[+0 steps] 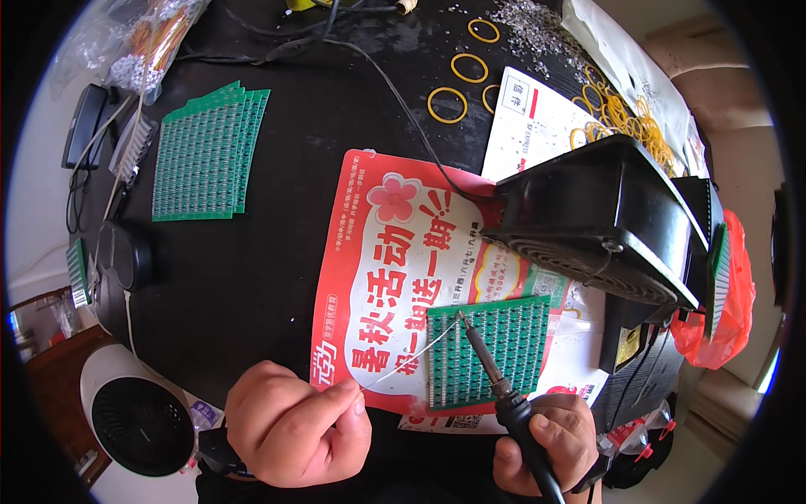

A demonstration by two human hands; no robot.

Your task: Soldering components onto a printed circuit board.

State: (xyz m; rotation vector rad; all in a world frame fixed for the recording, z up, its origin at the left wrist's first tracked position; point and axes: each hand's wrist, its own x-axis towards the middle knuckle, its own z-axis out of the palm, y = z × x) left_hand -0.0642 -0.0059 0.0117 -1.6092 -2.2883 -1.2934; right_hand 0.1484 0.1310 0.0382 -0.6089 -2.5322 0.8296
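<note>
A green circuit board [504,353] with rows of small pads lies on a red and white printed sheet [336,252]. My right hand [554,441] grips a soldering iron [514,412] by its black handle, and the iron's tip rests at or just above the board's upper left part. Between the thumb and forefinger of my left hand [298,424] is pinched a thin silvery solder wire [411,357]. The wire's far end meets the iron's tip, though whether they touch is too small to tell. My left hand is left of the board, off its surface.
A black fan-like box [596,227] stands close behind and right of the board. Several green boards [206,155] lie stacked at the far left. Yellow rubber bands [447,105] and clipped metal bits [537,29] lie at the back. A cable [395,92] crosses the dark table.
</note>
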